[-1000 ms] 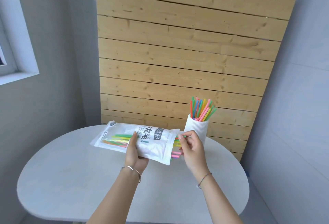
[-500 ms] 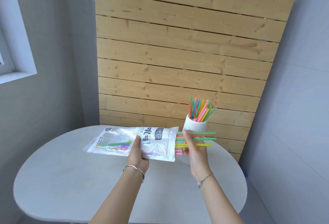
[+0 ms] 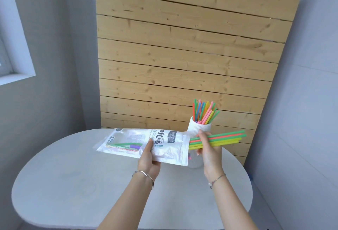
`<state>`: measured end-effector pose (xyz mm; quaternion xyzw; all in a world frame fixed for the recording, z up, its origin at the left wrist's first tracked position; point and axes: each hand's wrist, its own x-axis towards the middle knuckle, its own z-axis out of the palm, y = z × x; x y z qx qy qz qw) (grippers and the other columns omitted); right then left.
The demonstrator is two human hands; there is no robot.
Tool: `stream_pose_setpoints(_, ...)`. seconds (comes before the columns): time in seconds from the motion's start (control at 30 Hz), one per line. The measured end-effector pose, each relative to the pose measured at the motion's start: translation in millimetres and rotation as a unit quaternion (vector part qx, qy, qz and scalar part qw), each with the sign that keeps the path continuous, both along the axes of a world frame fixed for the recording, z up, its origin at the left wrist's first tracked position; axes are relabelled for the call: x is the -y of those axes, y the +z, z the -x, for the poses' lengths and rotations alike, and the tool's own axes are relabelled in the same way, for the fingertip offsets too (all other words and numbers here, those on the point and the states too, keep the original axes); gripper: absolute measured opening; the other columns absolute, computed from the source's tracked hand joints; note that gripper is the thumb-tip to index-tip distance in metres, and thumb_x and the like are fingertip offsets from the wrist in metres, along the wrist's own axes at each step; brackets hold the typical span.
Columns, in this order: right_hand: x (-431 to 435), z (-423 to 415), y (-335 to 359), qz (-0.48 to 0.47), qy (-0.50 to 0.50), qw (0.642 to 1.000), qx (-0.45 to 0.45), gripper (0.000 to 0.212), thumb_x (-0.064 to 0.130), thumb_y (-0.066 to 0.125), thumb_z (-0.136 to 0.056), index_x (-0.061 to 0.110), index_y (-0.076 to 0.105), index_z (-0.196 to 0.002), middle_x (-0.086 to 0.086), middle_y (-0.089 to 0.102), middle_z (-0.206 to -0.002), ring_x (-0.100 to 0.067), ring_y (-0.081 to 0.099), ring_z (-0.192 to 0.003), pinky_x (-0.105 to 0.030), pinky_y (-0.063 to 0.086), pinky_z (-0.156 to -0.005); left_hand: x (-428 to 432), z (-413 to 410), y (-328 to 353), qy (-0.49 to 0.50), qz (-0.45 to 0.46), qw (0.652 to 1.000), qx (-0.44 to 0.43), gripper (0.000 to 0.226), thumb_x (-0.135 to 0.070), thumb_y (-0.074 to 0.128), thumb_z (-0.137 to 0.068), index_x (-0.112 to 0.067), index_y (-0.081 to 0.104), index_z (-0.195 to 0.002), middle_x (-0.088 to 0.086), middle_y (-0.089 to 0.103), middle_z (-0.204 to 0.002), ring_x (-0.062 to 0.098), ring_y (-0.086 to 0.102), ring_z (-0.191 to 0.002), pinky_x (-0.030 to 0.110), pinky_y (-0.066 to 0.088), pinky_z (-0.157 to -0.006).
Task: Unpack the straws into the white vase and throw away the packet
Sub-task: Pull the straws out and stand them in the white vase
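Observation:
My left hand [image 3: 148, 158] grips the white plastic straw packet [image 3: 164, 145] from below and holds it level above the table. A few straws [image 3: 126, 146] remain inside near its left end. My right hand [image 3: 208, 149] is closed on a bundle of green, pink and yellow straws [image 3: 226, 138], pulled out clear of the packet's open right end and lying horizontal. Right behind that hand stands the white ribbed vase [image 3: 198, 126], with several coloured straws [image 3: 204, 111] upright in it.
The round grey table [image 3: 82, 184] carries only the vase. A wooden slat panel [image 3: 182, 56] rises behind it. Grey walls close in on both sides, and a window sill [image 3: 16, 78] juts out at the left.
My right hand has drawn the bundle of straws rightward out of the packet, from just the tips showing to the whole bundle clear of the opening. The left hand keeps holding the packet.

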<state>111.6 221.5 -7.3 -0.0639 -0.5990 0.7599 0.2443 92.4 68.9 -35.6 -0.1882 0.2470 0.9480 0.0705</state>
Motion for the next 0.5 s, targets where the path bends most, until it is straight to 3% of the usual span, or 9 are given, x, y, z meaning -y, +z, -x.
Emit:
stream_pose_setpoints(0.03,2,1,-1,-0.033,0.022,0.999,0.004,0.025,0.017,0.059,-0.090,0.013,0.060,-0.066,0.005,0.056,-0.050,-0.006,0.050,-0.039,-0.017,0.037,-0.036,-3,-1,2,0.003,0.003,1.000,0.004,0.029,-0.017,0.058,-0.093,-0.008,0.059,-0.121,0.011,0.062,-0.126,0.024,0.062,-0.105,0.038,0.049,-0.096)
stream_pose_setpoints(0.1,0,3,1,-0.071,0.043,0.996,0.014,0.028,0.021,0.055,-0.093,0.010,0.060,-0.068,0.003,0.057,-0.049,-0.007,0.051,-0.038,-0.017,0.038,-0.036,-7,-1,6,0.007,-0.003,1.000,0.005,0.023,-0.017,0.059,-0.093,-0.010,0.060,-0.115,0.010,0.059,-0.133,0.022,0.063,-0.096,0.038,0.047,-0.096)
stream_pose_setpoints(0.3,-50,18,70,-0.098,-0.064,0.992,-0.048,0.050,0.033,0.043,-0.098,0.012,0.060,-0.056,0.004,0.056,-0.038,-0.008,0.043,-0.028,-0.016,0.033,-0.031,-8,9,9,0.030,-0.048,0.998,0.011,0.017,-0.018,0.056,-0.095,-0.012,0.058,-0.110,0.008,0.057,-0.136,0.015,0.062,-0.082,0.032,0.054,-0.068)
stream_pose_setpoints(0.4,-70,25,110,-0.142,-0.097,0.982,-0.072,0.052,0.036,0.042,-0.097,0.016,0.060,-0.053,0.007,0.052,-0.035,-0.006,0.041,-0.027,-0.014,0.029,-0.030,-9,15,10,0.037,-0.071,0.997,0.013,0.021,-0.018,0.056,-0.095,-0.012,0.057,-0.115,0.007,0.057,-0.137,0.017,0.063,-0.088,0.033,0.048,-0.084)
stream_pose_setpoints(0.5,-80,31,133,-0.162,-0.113,0.977,-0.085,0.052,0.037,0.042,-0.097,0.017,0.059,-0.052,0.007,0.051,-0.036,-0.005,0.040,-0.027,-0.012,0.029,-0.030,-15,17,10,0.034,-0.075,0.996,0.015,0.024,-0.018,0.055,-0.095,-0.011,0.056,-0.118,0.008,0.057,-0.137,0.017,0.062,-0.087,0.034,0.046,-0.089)
